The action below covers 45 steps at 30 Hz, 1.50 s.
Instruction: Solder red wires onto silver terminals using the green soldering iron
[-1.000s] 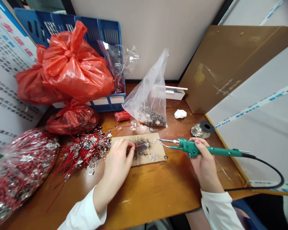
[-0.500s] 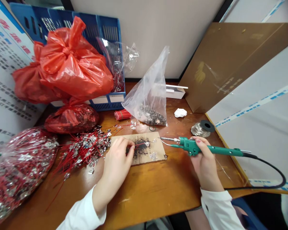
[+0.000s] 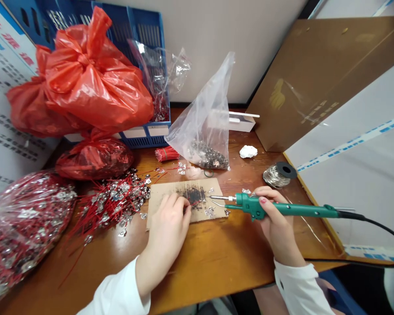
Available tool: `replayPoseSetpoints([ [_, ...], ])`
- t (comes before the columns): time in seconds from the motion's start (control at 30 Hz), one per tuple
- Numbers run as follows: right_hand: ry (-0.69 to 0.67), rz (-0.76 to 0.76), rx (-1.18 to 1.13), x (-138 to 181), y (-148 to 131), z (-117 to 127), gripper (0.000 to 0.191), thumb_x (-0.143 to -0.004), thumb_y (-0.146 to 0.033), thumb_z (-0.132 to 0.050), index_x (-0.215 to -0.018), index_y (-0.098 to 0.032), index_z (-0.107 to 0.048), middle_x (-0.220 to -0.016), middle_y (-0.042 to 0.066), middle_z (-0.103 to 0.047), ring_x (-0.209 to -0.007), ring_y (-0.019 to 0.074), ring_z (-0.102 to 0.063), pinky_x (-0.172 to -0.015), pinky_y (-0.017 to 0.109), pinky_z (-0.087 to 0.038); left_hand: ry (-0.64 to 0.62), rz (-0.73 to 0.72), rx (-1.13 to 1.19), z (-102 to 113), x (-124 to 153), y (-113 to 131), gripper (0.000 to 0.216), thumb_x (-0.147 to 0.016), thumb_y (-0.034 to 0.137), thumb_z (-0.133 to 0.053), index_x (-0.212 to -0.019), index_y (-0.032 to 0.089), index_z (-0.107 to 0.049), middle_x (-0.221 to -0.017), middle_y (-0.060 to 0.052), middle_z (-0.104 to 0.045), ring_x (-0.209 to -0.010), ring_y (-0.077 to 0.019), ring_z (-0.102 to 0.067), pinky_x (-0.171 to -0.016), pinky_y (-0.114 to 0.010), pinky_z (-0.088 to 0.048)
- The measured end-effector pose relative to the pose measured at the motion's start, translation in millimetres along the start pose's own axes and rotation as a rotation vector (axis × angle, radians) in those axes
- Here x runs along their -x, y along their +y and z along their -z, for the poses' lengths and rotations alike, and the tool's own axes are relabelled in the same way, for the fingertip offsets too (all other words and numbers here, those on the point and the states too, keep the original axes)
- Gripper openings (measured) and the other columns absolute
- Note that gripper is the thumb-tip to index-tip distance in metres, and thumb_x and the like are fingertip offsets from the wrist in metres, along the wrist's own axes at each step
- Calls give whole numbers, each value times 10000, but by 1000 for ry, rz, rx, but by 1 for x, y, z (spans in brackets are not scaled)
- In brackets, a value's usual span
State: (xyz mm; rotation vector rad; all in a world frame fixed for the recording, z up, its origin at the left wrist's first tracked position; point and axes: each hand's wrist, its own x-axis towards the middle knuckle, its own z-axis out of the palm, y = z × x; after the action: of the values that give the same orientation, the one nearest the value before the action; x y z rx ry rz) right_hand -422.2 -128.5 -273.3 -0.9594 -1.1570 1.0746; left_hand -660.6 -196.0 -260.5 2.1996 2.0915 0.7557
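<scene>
Wooden desk (image 3: 213,267) fills the lower part of my head camera feed, boxed in by pale walls. Near its middle lies a piece of cardboard (image 3: 166,197) with a black burn mark (image 3: 193,194). The person's left hand (image 3: 167,227) rests on the cardboard, its fingers (image 3: 180,208) curled together beside the mark. Whatever they pinch is hidden from me, so I cannot tell if they hold a wire. The right hand (image 3: 279,223) is closed around the green handle of a soldering iron (image 3: 282,210), apart from the left hand. The iron's tip (image 3: 215,197) sits just over the cardboard, near the burn mark, and its black cord (image 3: 381,221) runs off to the right edge. Left of the cardboard sprawls a heap of red wires with metal tabs (image 3: 111,203). A bulging clear bag of those wires (image 3: 26,227) sits at lower left, and red bags (image 3: 88,83) lean on a blue file rack (image 3: 144,26) at upper left. A clear bag of metal bits (image 3: 206,131) stands at top centre, with a spool of solder (image 3: 274,176) to its lower right.
</scene>
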Motion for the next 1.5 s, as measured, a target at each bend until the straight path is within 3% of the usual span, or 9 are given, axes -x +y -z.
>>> replayPoseSetpoints([
  [0.17, -77, -5, 45, 1, 2, -1, 29, -814, -293, -712, -815, -268, -726, -937, 18, -598, -810, 151, -575, -669, 262, -462, 10, -8, 13, -2, 1, 1, 89, -884, 129, -571, -805, 170, -577, -823, -45, -625, -810, -240, -598, -712, -366, -494],
  [1.5, -98, -18, 144, 2, 2, -2, 36, -810, -291, -717, -837, -266, -715, -930, 11, -613, -798, 156, -594, -695, 275, -482, 1, -16, -54, -3, 1, 2, 111, -880, 142, -579, -791, 197, -544, -830, -31, -644, -812, -223, -609, -696, -341, -495],
])
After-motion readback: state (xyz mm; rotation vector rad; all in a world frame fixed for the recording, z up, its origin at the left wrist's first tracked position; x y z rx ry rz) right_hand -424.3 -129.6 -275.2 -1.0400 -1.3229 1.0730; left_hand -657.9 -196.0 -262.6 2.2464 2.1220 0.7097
